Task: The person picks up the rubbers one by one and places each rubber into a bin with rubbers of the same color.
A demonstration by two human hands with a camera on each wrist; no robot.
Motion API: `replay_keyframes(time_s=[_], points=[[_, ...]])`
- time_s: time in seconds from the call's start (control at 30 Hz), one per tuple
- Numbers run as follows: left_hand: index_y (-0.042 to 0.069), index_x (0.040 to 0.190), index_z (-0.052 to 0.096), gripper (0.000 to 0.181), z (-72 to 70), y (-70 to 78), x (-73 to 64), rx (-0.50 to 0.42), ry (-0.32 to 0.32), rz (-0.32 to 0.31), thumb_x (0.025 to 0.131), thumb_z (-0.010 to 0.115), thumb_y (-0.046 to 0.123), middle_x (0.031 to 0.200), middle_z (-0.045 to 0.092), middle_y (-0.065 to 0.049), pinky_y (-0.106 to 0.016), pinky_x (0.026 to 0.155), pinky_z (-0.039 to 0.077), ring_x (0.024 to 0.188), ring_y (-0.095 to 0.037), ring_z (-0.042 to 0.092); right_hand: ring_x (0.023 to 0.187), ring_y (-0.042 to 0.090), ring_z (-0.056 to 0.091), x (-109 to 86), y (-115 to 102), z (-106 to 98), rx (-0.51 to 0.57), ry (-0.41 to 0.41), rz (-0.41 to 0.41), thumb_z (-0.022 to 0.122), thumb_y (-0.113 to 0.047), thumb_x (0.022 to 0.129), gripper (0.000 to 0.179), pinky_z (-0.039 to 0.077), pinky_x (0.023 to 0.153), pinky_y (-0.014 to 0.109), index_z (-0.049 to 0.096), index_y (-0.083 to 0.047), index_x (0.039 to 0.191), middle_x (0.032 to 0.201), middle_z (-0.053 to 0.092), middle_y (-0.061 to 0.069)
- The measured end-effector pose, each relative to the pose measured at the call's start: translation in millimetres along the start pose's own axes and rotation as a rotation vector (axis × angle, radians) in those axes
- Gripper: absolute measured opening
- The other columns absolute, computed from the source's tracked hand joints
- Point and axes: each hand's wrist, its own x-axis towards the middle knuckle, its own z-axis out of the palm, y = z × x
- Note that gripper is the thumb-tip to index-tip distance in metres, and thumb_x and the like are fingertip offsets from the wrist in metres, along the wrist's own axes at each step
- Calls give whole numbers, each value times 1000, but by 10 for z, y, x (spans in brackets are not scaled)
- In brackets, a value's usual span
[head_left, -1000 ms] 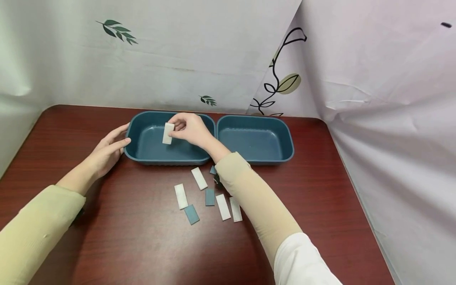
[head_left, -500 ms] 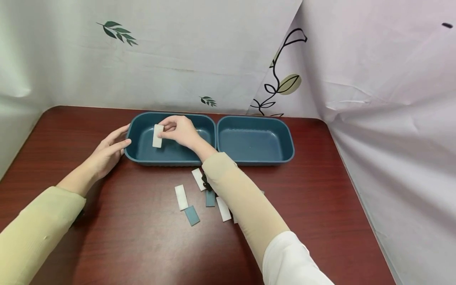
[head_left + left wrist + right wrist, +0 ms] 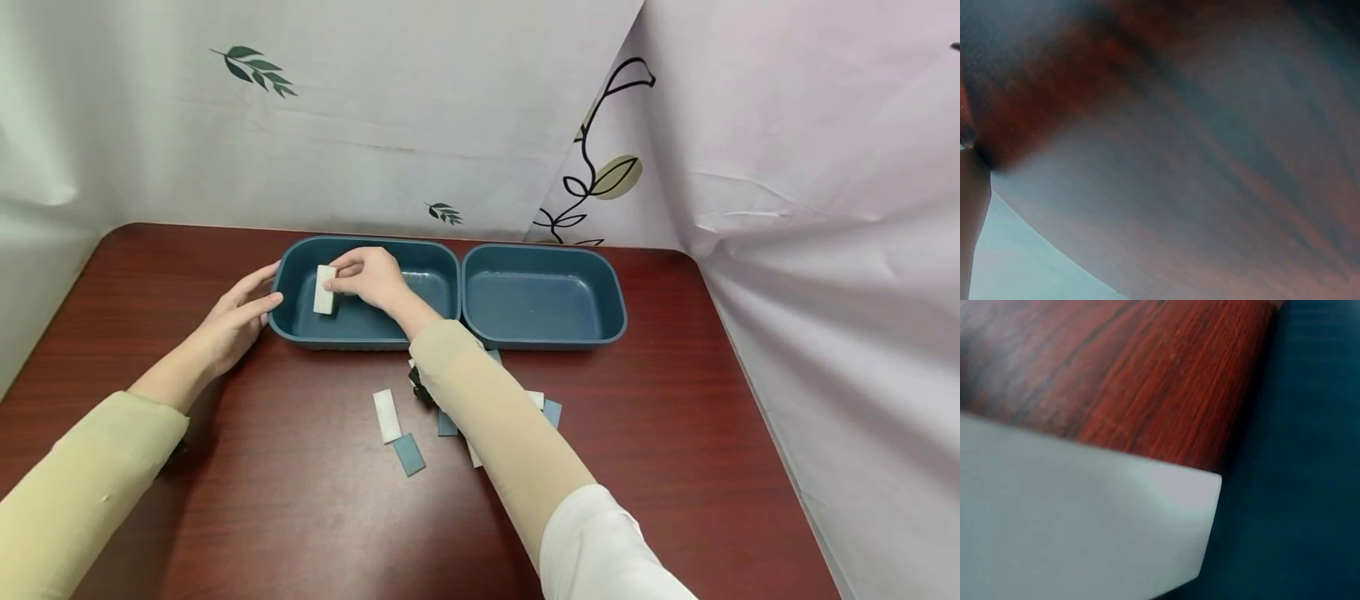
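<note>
My right hand (image 3: 372, 277) pinches a small white rectangular tile (image 3: 324, 290) between thumb and fingers. The tile stands roughly upright over the inside of the left blue tray (image 3: 367, 343), toward its left end. My left hand (image 3: 236, 323) touches that tray's left end, thumb at the rim and fingers stretched along the outside. On the table in front of the trays lie a white tile (image 3: 387, 417) and a blue-grey tile (image 3: 409, 455), their corners close together. My right forearm partly covers several more tiles. In the right wrist view, a pale flat shape (image 3: 1085, 512) appears beside dark blue.
A second blue tray (image 3: 540, 308) stands directly right of the first, with nothing visible in it. Another blue-grey tile (image 3: 552, 413) peeks out right of my forearm. White patterned cloth (image 3: 360, 125) hangs behind the dark red wooden table (image 3: 285, 500).
My right hand has moved left within the left tray, carrying the white tile toward its left end. My left hand stays at the tray's end. The head view has shifted slightly.
</note>
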Motion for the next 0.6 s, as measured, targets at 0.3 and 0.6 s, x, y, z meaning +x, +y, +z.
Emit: replay_keyframes(time_s=[0.3, 0.6], points=[[19, 162, 36, 54, 18, 4, 4, 15, 8, -12, 111, 49, 6, 148, 47, 13, -12, 102, 43, 129, 4, 54, 100, 31, 78, 47, 7, 40, 127, -42, 90, 80, -5, 95, 25, 64, 78, 27, 77, 3, 119, 112, 79, 22], [17, 165, 33, 57, 8, 2, -4, 36, 14, -16, 112, 49, 8, 148, 46, 13, -11, 101, 42, 129, 5, 53, 108, 38, 76, 35, 44, 80, 123, -88, 78, 76, -3, 98, 26, 63, 80, 28, 73, 6, 122, 117, 76, 26]])
